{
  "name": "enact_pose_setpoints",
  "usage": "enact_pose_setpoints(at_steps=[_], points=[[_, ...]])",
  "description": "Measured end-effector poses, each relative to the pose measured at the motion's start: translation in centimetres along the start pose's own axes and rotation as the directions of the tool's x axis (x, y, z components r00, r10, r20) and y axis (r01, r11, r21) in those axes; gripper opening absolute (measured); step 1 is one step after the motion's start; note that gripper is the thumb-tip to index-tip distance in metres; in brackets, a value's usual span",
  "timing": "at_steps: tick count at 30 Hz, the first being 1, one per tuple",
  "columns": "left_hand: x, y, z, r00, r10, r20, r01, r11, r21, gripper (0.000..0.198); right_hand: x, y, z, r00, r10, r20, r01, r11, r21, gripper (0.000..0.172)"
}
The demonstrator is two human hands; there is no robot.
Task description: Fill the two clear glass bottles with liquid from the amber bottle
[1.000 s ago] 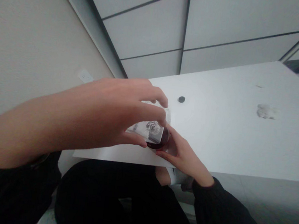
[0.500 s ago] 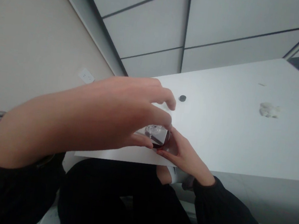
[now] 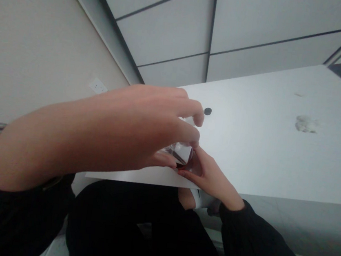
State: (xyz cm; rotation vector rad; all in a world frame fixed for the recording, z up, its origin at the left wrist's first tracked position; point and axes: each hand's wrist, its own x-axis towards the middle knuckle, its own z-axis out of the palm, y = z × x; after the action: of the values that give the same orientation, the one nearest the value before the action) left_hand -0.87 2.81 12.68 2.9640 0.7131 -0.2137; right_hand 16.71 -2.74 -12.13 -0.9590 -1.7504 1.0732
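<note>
A small clear container with a pale panel and a dark lower edge lies between my hands, low over the white table. My left hand reaches across from the left, back of the hand up, with its fingers curled over the container and the thumb along its near side. Much of the container is hidden under that hand. My right hand grips its right end between thumb and fingers. Just beyond my left fingertips, a small dark round cap-like piece rests on the table.
The white table runs to the right, its near edge close to my lap. A crumpled whitish translucent piece and a small thin scrap lie at the far right. Panelled doors stand behind; a wall outlet is on the left.
My left hand has shifted slightly to the right over the container and now covers a little more of it. My right hand keeps its grip almost unmoved.
</note>
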Motion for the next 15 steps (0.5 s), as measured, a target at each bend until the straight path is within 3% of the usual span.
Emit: enact_pose_setpoints(at_steps=[12, 15], points=[[0.31, -0.1, -0.04, 0.998, 0.052, 0.035, -0.053, 0.998, 0.018, 0.02, 0.18, -0.41, -0.13, 0.999, 0.044, 0.01, -0.044, 0.999, 0.008, 0.079], [0.66, 0.18, -0.15, 1.0, -0.009, 0.001, 0.009, 1.0, -0.007, 0.021, 0.17, -0.42, -0.14, 0.999, 0.047, 0.005, -0.047, 0.999, 0.006, 0.078]])
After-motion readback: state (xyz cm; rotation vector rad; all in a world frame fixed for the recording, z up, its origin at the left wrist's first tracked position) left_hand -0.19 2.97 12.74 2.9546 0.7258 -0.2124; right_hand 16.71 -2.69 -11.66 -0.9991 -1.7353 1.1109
